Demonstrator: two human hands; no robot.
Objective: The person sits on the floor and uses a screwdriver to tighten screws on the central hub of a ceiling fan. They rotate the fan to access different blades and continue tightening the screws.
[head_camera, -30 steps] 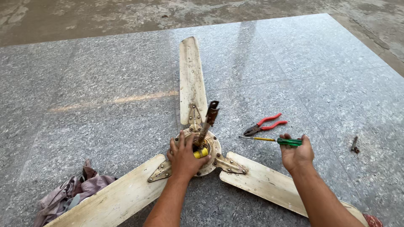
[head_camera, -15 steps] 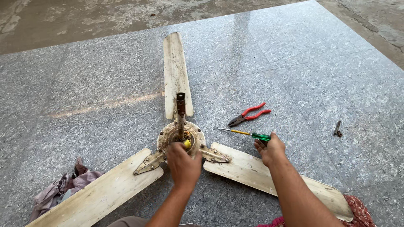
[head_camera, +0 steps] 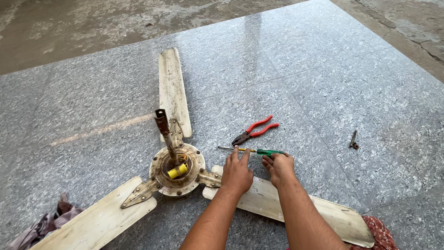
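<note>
Both hands on the screwdriver, which lies flat on the grey stone floor, just beyond the fan's right blade. Left hand palm down, fingers spread a bit, tips touching the metal shaft near where it meets the green handle. Right hand w/ fingers curled at the handle end, thumb and forefinger seem pinched on it, but can't tell how firm the grip is. Shaft tip points left, toward the hub.

Fan lies w/ hub facing up: round rusty-cream motor housing, a brown rod sticking up and tilted slightly left, a yellow part sitting in the open centre beside some wires. 3 cream blades, dirty: far blade pointing away, left blade toward the lower left corner, right blade running under both forearms.

Red pliers on the floor just past the screwdriver, handles apart, not touched. Small dark metal bit well off to the right. Crumpled rag at lower left, beside the left blade. Patch of red patterned cloth at the bottom right edge. Beyond the slab, rough concrete
</note>
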